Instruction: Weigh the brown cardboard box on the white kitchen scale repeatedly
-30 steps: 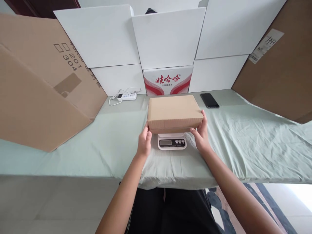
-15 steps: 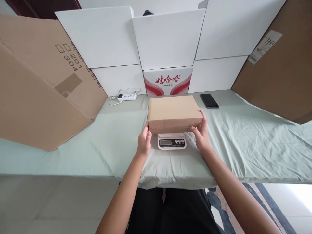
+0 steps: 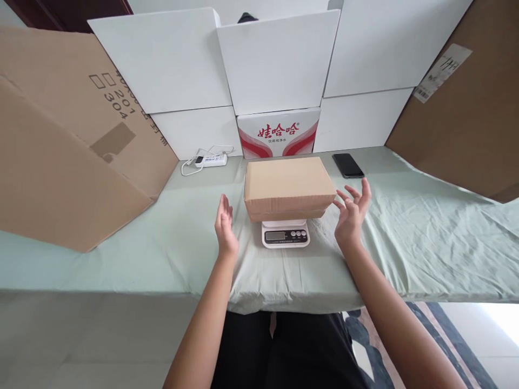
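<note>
The brown box (image 3: pixel 290 186) sat flat on the white kitchen scale (image 3: pixel 285 242), overhanging it so that little more than the front panel showed. We judged the placing to be as good as done: the box looked level, its top was closed, and neither hand seemed to bear its weight. What appeared left was slight: getting the right fingertips well clear and perhaps taking a reading from the display (image 3: pixel 275 236). We could make out no figure on it.

Both our forearms reached forward over the green cloth (image 3: pixel 190 237), one on each side of the scale. Our left hand (image 3: pixel 226 227) stood on edge just beside the box, palm turned inward, fingers close together and nearly straight, with a strip of cloth between it and the cardboard. Our right hand (image 3: pixel 352 216) was tipped back at the wrist, its fingers spread apart and loosely bent, holding nothing. Its nearest fingertips came up to the box's right front corner; we could not tell whether they touched. Beyond that hand lay a black phone (image 3: pixel 348 165).
</note>
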Available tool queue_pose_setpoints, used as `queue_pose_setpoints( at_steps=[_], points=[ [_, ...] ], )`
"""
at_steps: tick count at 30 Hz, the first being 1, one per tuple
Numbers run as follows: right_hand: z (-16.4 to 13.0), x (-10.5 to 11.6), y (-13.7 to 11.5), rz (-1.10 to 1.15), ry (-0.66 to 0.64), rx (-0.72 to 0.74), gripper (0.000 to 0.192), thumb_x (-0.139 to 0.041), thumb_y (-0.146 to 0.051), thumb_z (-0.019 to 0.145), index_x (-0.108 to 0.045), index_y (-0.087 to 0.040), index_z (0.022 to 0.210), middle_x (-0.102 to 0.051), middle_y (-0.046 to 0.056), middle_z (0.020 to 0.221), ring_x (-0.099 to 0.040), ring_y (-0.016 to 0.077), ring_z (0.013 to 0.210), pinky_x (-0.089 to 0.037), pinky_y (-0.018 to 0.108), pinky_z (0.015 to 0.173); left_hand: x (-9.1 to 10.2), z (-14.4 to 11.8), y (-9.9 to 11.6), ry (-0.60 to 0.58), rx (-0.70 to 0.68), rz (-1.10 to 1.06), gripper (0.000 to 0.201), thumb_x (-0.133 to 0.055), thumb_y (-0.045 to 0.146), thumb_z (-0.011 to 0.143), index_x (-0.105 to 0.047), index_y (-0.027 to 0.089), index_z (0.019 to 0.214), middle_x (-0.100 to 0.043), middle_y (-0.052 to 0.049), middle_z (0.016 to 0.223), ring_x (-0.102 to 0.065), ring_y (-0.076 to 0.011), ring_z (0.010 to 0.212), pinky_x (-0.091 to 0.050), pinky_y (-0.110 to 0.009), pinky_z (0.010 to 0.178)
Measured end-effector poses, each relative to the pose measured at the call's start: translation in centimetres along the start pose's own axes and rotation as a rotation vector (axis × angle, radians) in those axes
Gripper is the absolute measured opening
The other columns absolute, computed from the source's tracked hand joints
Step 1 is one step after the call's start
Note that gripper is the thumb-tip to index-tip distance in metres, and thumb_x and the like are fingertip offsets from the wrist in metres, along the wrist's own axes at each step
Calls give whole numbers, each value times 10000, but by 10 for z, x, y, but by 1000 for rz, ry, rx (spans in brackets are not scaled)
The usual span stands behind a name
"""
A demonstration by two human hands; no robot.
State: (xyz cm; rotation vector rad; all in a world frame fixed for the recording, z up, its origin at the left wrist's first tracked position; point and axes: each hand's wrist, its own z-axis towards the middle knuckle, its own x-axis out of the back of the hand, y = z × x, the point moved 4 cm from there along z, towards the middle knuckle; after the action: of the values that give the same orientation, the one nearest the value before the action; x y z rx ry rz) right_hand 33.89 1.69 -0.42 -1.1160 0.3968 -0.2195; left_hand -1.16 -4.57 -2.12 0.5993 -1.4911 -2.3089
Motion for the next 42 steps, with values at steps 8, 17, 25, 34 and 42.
queue_pose_setpoints(
  at_steps=[8,17,25,34,42],
  points=[
    [-5,-11,7,-11,-82,-61,723,-685,-548,889,-561,-420,1590,-610,65,1447,-640,300,1406,-534,570,1236,-7,-2,-3,-55,35,7,971,-509,900,1010,-548,248,1728,-462,-149,1858,-362,-346,1770,-378,-451,1431],
    [0,-16,15,52,-100,-196,595,-730,-458,811,-704,-372,1399,-682,13,1268,-674,242,1215,-554,409,1045,-9,-1,-10,-90,35,-4,929,-475,884,1033,-546,276,1731,-465,-117,1863,-358,-339,1774,-368,-443,1440],
    [1,-13,18,50,-102,-217,576,-712,-462,833,-696,-402,1406,-676,7,1310,-672,225,1206,-576,360,944,-11,-2,-9,-112,43,5,945,-480,898,1023,-554,267,1722,-482,-119,1854,-375,-331,1770,-370,-434,1438],
    [4,-12,22,49,-91,-202,504,-697,-513,875,-712,-368,1357,-690,24,1264,-700,249,1176,-610,376,893,-14,-4,-5,-133,75,-7,962,-505,907,1005,-572,255,1710,-485,-135,1848,-396,-347,1760,-378,-460,1435],
    [-15,-16,3,-28,-264,-50,635,-611,-692,1008,-647,-355,1545,-693,76,1594,-575,363,1590,-478,596,1327,-26,-15,20,-330,24,32,886,-537,836,1040,-573,259,1712,-579,-114,1786,-464,-381,1723,-408,-530,1421]
  ],
)
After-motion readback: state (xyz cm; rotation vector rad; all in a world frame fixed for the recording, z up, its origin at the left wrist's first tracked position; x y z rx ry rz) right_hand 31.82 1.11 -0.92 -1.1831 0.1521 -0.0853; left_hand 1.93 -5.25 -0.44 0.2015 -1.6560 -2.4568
